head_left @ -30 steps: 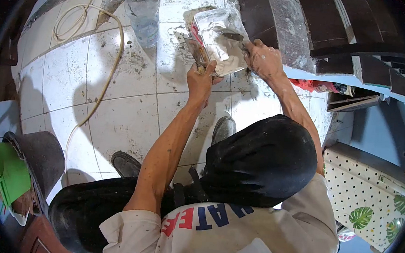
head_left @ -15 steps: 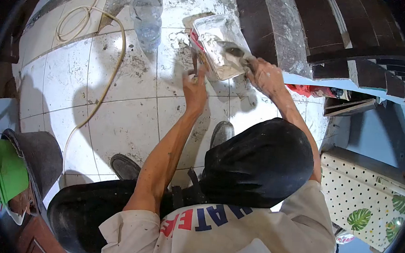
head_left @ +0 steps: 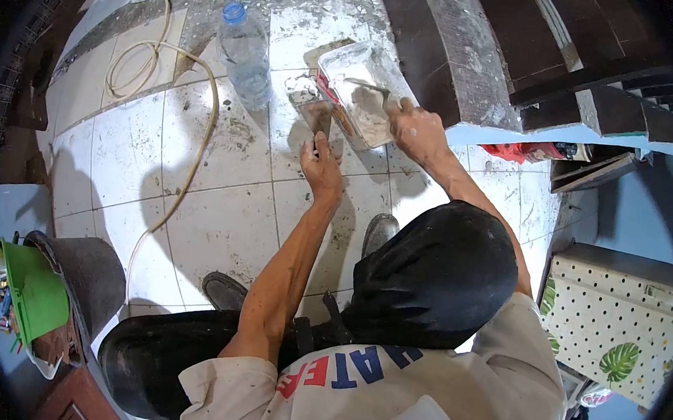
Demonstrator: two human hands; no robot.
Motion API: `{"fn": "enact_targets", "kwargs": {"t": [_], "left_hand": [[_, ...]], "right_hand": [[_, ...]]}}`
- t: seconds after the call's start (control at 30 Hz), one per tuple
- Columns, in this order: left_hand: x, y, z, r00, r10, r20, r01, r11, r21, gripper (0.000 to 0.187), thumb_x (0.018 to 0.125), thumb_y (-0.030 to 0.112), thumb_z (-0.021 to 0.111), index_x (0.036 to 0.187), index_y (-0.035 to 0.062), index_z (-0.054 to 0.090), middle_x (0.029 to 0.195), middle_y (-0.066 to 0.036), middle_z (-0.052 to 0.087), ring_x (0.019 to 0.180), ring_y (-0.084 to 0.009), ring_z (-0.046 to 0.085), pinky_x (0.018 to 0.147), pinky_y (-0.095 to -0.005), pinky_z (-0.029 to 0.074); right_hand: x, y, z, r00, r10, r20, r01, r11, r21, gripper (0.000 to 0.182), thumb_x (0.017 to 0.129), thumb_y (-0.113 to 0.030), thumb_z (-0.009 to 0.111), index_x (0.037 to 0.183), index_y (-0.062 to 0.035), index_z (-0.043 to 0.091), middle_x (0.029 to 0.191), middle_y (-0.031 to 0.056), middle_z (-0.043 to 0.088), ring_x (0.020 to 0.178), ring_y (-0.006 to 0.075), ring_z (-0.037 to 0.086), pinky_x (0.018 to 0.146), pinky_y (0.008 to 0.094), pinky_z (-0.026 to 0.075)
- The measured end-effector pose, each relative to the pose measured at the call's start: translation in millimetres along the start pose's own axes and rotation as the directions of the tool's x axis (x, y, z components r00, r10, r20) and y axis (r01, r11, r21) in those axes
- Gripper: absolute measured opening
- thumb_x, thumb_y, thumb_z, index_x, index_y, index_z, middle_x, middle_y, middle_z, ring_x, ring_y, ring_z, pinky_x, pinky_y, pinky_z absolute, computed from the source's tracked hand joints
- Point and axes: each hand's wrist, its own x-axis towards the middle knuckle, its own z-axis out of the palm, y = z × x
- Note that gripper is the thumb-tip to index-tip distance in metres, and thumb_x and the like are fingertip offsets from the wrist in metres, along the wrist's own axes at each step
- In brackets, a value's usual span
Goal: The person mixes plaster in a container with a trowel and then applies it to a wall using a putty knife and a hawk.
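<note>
A rectangular plastic tub [head_left: 376, 139] of white paste stands on the tiled floor ahead of me. My right hand [head_left: 421, 135] is closed around the handle of a putty knife [head_left: 382, 93] at the tub's right side, its blade down in the paste. To the left of the tub, my left hand [head_left: 322, 168] grips a wide-bladed scraper [head_left: 317, 120], its blade pointing away from me. White paste shows around the far end of that blade. The handles are mostly hidden by my fingers.
A water bottle [head_left: 243, 59] with a blue cap stands left of the tub. A hose [head_left: 200, 150] runs along the dirty tiles. Dark steps [head_left: 421, 56] rise at the right. A black bucket [head_left: 86, 278] and green container [head_left: 34, 290] sit at lower left.
My right hand has moved left toward the tub, and its putty knife has dipped into the paste. The left scraper has turned so its blade face shows. The view has shifted slightly.
</note>
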Motion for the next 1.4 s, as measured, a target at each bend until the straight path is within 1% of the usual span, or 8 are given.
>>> {"fn": "enact_targets", "kwargs": {"t": [0.43,0.6,0.87,1.1,1.3,1.33,1.37,1.4], "left_hand": [[17,-21,-45,0.979,-0.136,-0.149,0.164,0.967,0.195,0.038,0.102,0.032,0.065,0.120,-0.0017,0.064,0.069,0.001,0.052,0.063,-0.0130,0.048,0.058,-0.0311,0.042],[5,-27,-34,0.886,0.412,-0.211,-0.051,0.540,0.840,0.066,0.096,0.046,0.068,0.132,-0.0094,0.057,0.124,-0.027,0.063,0.118,-0.0388,0.058,0.105,-0.0498,0.042],[-1,22,38,0.802,-0.098,-0.590,0.293,0.924,0.245,0.072,0.101,0.045,0.057,0.155,0.0030,0.035,0.154,-0.031,0.039,0.145,-0.0460,0.037,0.119,-0.0510,0.032],[-67,191,28,0.721,-0.591,-0.362,0.159,0.649,-0.744,0.073,0.101,0.047,0.058,0.155,0.0025,0.035,0.128,-0.026,0.061,0.099,-0.0377,0.067,0.087,-0.0510,0.053],[-247,284,-80,0.682,-0.202,-0.703,-0.301,0.799,-0.521,0.030,0.094,0.019,0.066,0.119,0.0026,0.062,0.114,-0.017,0.068,0.096,-0.0260,0.067,0.083,-0.0421,0.058],[-295,250,-105,0.693,0.032,-0.720,0.020,0.998,0.064,0.028,0.098,0.022,0.065,0.121,0.0048,0.064,0.117,-0.014,0.067,0.094,-0.0213,0.066,0.079,-0.0367,0.058],[-375,292,-101,0.569,0.106,-0.816,-0.642,0.677,-0.360,0.032,0.098,0.020,0.065,0.126,0.0040,0.064,0.118,-0.012,0.068,0.097,-0.0226,0.066,0.081,-0.0352,0.057],[-429,292,-108,0.503,-0.030,-0.864,-0.405,0.875,-0.266,0.036,0.099,0.021,0.065,0.131,0.0044,0.062,0.121,-0.011,0.067,0.106,-0.0238,0.066,0.086,-0.0360,0.058]], "right_hand": [[-45,-5,-50,0.960,0.087,-0.265,0.020,0.927,0.375,0.038,0.089,-0.018,0.073,0.124,-0.0044,0.067,0.125,0.0176,0.062,0.112,0.0347,0.060,0.093,0.0448,0.048],[-15,18,-42,0.958,-0.074,-0.278,0.190,0.889,0.418,0.034,0.087,-0.013,0.072,0.121,-0.0074,0.071,0.136,0.0186,0.062,0.126,0.0378,0.058,0.110,0.0450,0.044],[67,14,-187,0.922,-0.348,0.168,0.185,0.779,0.599,0.037,0.107,-0.018,0.051,0.139,-0.0008,0.061,0.142,0.0167,0.062,0.131,0.0275,0.057,0.113,0.0399,0.041],[-7,73,-232,0.597,-0.486,0.639,0.188,0.858,0.477,0.035,0.104,-0.008,0.052,0.136,0.0017,0.059,0.133,0.0215,0.065,0.121,0.0276,0.062,0.104,0.0410,0.047],[-84,183,-302,0.082,-0.671,0.737,0.669,0.585,0.459,0.025,0.097,-0.022,0.058,0.101,-0.0024,0.073,0.097,0.0235,0.072,0.091,0.0429,0.070,0.076,0.0473,0.054],[-94,195,-318,0.039,-0.670,0.741,0.693,0.553,0.463,0.025,0.097,-0.022,0.058,0.101,-0.0023,0.073,0.097,0.0232,0.072,0.091,0.0430,0.070,0.076,0.0473,0.054],[-96,196,-336,0.019,-0.690,0.724,0.706,0.522,0.479,0.025,0.097,-0.022,0.058,0.101,-0.0023,0.073,0.097,0.0229,0.072,0.091,0.0430,0.070,0.076,0.0474,0.054],[-96,199,-351,-0.002,-0.716,0.698,0.725,0.480,0.494,0.025,0.097,-0.022,0.058,0.101,-0.0022,0.073,0.097,0.0226,0.072,0.091,0.0430,0.070,0.076,0.0474,0.054]]}}
